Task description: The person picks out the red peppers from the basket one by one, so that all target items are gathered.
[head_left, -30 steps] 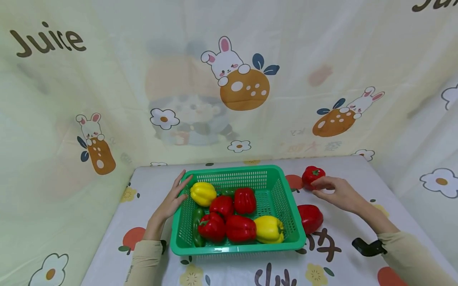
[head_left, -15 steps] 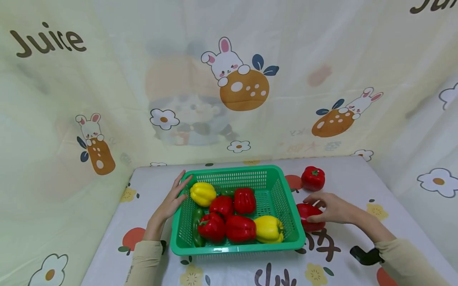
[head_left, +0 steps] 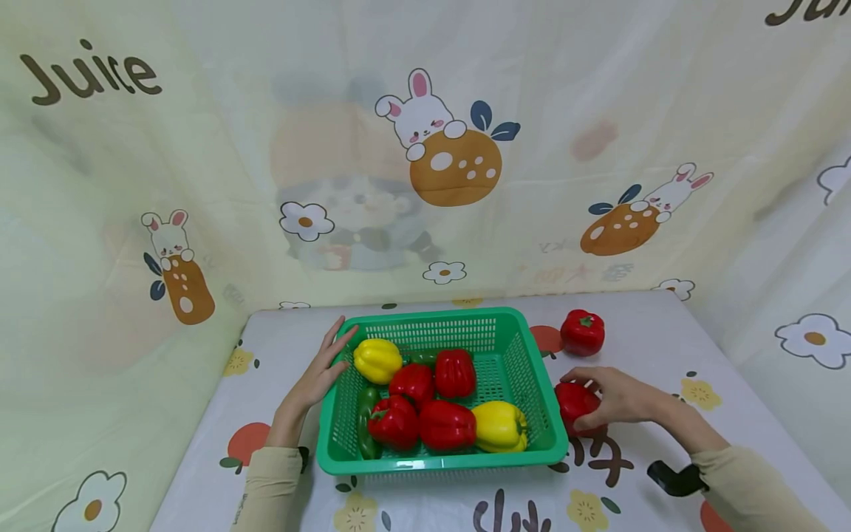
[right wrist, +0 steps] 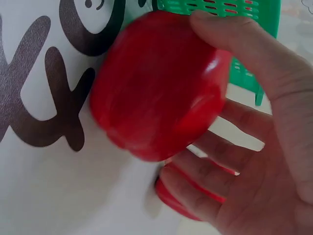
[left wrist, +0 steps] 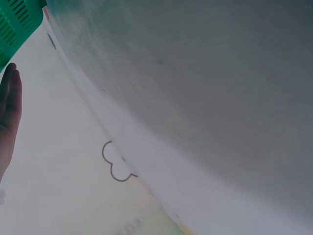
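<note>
1. Counted inside the green basket [head_left: 442, 465]: four red peppers [head_left: 448, 426], two yellow peppers [head_left: 377, 361], one long green vegetable [head_left: 368, 423] along the left wall. Toward the basket's rear wall, something else green [head_left: 424, 357], too hidden for naming.
2. Counted outside the basket: two more, both off its right side. Just beside the right wall, toward the front, the held red pepper [head_left: 575, 403]; farther back, near the right rear corner, the loose red pepper [head_left: 582, 332], upright, stem uppermost.
3. Close behind the basket's rear rim, the back edge of the white printed cloth [head_left: 279, 351], against a printed curtain [head_left: 532, 148]. Broad margins of cloth to the basket's left and right, with lettering in front.
4. Inside the basket, bare mesh floor [head_left: 490, 373] toward the right rear. Between the basket's right wall and the loose red pepper, a strip of cloth; beside the held red pepper, hardly any gap. Cannot tell contact with the wall.
5. Right of the basket, right hand [head_left: 618, 395] gripping the held red pepper, thumb on one side, fingers curved around the other. Cannot tell whether lifted.
6. At the basket's left rim, left hand [head_left: 320, 374] resting, fingers straight, thumb spread away, pinching nothing.
</note>
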A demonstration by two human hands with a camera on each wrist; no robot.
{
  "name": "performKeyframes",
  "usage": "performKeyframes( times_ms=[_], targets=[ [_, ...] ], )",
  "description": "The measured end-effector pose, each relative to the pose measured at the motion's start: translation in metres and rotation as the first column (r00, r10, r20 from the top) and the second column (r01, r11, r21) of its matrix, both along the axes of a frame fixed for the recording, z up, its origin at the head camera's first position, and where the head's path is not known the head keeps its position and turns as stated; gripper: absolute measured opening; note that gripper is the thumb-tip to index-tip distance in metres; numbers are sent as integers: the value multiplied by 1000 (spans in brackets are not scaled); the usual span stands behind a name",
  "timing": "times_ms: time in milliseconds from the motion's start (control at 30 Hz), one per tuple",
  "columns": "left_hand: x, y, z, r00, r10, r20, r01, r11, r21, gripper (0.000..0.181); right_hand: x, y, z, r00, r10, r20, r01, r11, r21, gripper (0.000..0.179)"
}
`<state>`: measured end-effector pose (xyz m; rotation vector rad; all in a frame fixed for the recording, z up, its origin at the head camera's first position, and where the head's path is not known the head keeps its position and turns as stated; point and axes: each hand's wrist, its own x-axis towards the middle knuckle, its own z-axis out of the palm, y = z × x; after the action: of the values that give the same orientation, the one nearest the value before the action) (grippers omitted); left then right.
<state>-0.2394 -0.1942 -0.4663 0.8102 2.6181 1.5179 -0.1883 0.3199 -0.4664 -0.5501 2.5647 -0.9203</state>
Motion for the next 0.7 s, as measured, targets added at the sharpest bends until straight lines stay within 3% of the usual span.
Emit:
performKeyframes(
  times_ms=[167,367,500,700],
  targets=[
    [-2,0,-2,1000,-5,-4,5,1000,-1,59,1,11,-2,985,-96,-140,90,995,-53,68],
    [-16,-6,-30,1000,15,-21,-15,1000,9,61,2,23,-16,933,-242,-266,224,970,-99,70],
    [-22,-9,-40,999,20,-35,-20,1000,-8,62,2,29,-25,907,-328,-263,298,943,-148,70],
    [-24,-11,-42,999,8,-37,-8,1000,5,62,4,34,-31,898,-386,-210,352,918,-184,74]
  ],
)
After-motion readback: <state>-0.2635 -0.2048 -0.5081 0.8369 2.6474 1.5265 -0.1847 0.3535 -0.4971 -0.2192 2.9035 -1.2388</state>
